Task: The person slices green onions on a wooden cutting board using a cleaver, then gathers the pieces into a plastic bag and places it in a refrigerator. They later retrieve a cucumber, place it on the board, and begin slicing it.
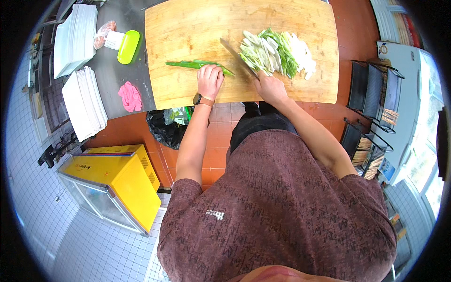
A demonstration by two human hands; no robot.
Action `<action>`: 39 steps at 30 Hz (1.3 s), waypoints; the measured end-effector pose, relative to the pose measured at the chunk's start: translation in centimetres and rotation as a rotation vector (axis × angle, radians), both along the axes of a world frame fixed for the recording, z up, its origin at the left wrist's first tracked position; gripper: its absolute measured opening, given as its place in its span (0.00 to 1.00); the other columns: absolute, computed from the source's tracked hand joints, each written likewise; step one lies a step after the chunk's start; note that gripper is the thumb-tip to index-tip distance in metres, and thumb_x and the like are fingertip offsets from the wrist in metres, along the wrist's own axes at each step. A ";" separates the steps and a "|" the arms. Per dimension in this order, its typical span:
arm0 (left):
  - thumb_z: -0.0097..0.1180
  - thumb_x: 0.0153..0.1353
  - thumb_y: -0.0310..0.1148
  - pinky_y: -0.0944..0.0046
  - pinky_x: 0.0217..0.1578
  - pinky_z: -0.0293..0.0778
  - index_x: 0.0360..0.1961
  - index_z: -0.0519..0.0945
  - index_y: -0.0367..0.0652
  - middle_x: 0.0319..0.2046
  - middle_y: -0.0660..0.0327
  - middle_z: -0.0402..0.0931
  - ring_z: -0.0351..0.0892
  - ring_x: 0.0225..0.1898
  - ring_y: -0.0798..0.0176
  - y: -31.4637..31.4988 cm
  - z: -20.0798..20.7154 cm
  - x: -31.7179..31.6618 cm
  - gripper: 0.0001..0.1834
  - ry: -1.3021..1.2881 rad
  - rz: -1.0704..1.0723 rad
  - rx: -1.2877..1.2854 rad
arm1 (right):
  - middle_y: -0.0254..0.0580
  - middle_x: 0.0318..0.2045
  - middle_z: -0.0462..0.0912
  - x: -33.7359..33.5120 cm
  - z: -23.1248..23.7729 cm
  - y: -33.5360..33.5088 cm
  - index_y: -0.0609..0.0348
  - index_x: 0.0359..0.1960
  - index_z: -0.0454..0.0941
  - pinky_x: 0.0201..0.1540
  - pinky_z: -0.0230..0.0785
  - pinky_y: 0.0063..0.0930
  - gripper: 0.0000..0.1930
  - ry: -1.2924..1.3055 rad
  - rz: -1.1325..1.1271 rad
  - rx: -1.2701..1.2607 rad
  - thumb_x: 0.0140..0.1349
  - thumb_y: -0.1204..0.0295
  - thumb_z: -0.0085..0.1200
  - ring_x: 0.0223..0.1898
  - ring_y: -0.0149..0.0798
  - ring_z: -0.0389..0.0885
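Note:
My left hand [210,81] is closed on a few green onion stalks [184,64], pressing them down on a large wooden cutting board [197,28]. Their leafy ends stick out to both sides of my fingers. In my right hand [271,88] is the handle of a kitchen knife, its blade [233,52] slanting away to the upper left, a little right of the stalks. Beyond the blade, touching or very close to it, lies a heap of sliced green onion [268,51], green and pale pieces on the left and white ones at the right end.
A lime-green plastic case [128,47], a crumpled pink cloth [130,97] and stacks of white trays [84,104] sit on the dark counter at left. A black bin bag [165,130] is below the board's near edge. Black racks [376,91] stand at right, a yellow glass-fronted cabinet [117,181] lower left.

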State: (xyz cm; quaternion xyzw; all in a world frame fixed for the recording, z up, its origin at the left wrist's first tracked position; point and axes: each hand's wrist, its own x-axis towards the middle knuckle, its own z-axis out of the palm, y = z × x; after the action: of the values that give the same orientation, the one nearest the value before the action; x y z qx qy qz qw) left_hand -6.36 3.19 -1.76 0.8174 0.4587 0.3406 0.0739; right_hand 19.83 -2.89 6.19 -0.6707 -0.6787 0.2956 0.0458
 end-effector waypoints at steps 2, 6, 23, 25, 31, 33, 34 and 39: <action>0.70 0.59 0.25 0.49 0.52 0.74 0.42 0.82 0.46 0.43 0.58 0.82 0.80 0.50 0.48 0.1 0.1 0.1 0.11 -0.016 -0.002 0.008 | 0.62 0.28 0.88 -1.1 1.1 0.6 0.62 0.44 0.74 0.37 0.82 0.61 0.16 0.037 0.041 0.015 0.77 0.59 0.51 0.32 0.65 0.90; 0.70 0.58 0.24 0.49 0.51 0.74 0.39 0.81 0.46 0.43 0.58 0.82 0.80 0.49 0.49 0.4 -0.1 0.2 0.11 -0.043 -0.006 0.013 | 0.61 0.30 0.89 -3.7 2.6 -0.1 0.64 0.44 0.74 0.40 0.82 0.60 0.16 0.004 0.148 -0.087 0.77 0.60 0.50 0.34 0.64 0.90; 0.75 0.53 0.30 0.50 0.51 0.71 0.39 0.84 0.53 0.43 0.64 0.79 0.79 0.49 0.53 0.2 0.5 0.0 0.13 0.070 0.111 -0.010 | 0.60 0.33 0.91 -5.5 0.1 4.4 0.64 0.49 0.73 0.42 0.83 0.57 0.15 0.006 0.207 -0.201 0.76 0.63 0.47 0.36 0.61 0.92; 0.75 0.55 0.31 0.49 0.52 0.70 0.41 0.85 0.52 0.44 0.63 0.79 0.78 0.50 0.52 0.3 0.9 -0.2 0.13 0.093 0.070 -0.028 | 0.60 0.35 0.91 -4.5 0.4 3.8 0.64 0.51 0.73 0.44 0.82 0.57 0.16 0.034 0.183 -0.254 0.76 0.61 0.49 0.39 0.62 0.92; 0.71 0.59 0.30 0.51 0.52 0.72 0.44 0.85 0.48 0.46 0.62 0.81 0.80 0.52 0.52 1.7 1.6 -2.8 0.12 0.090 -0.124 -0.092 | 0.59 0.31 0.89 -1.2 0.8 0.9 0.61 0.49 0.75 0.41 0.81 0.60 0.17 -0.012 0.163 -0.153 0.77 0.57 0.51 0.36 0.63 0.90; 0.71 0.58 0.30 0.51 0.52 0.72 0.45 0.85 0.48 0.45 0.62 0.81 0.80 0.51 0.52 2.6 2.3 -3.2 0.14 0.091 -0.207 -0.082 | 0.58 0.28 0.88 -1.8 0.3 -0.1 0.60 0.47 0.76 0.39 0.80 0.60 0.17 -0.022 0.081 -0.066 0.77 0.56 0.52 0.33 0.63 0.90; 0.71 0.57 0.31 0.52 0.52 0.73 0.46 0.85 0.48 0.45 0.62 0.81 0.80 0.51 0.52 3.1 2.0 -3.6 0.14 0.090 -0.248 -0.071 | 0.58 0.27 0.88 -2.5 0.2 -0.2 0.59 0.45 0.77 0.38 0.80 0.59 0.17 -0.034 0.028 -0.028 0.77 0.56 0.52 0.32 0.63 0.89; 0.72 0.55 0.31 0.48 0.53 0.72 0.48 0.86 0.54 0.46 0.62 0.80 0.79 0.52 0.51 3.1 1.0 -4.8 0.18 0.069 -0.238 -0.024 | 0.55 0.24 0.86 -4.6 0.4 -0.2 0.56 0.40 0.78 0.34 0.81 0.58 0.14 -0.068 -0.071 0.124 0.76 0.58 0.55 0.28 0.61 0.88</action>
State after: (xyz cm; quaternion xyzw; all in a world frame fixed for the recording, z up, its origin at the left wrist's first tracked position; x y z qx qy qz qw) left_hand -11.11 6.27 -0.74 0.8763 0.3648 0.2956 0.1077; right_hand 15.19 -3.05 6.56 -0.6999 -0.6726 0.2283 0.0746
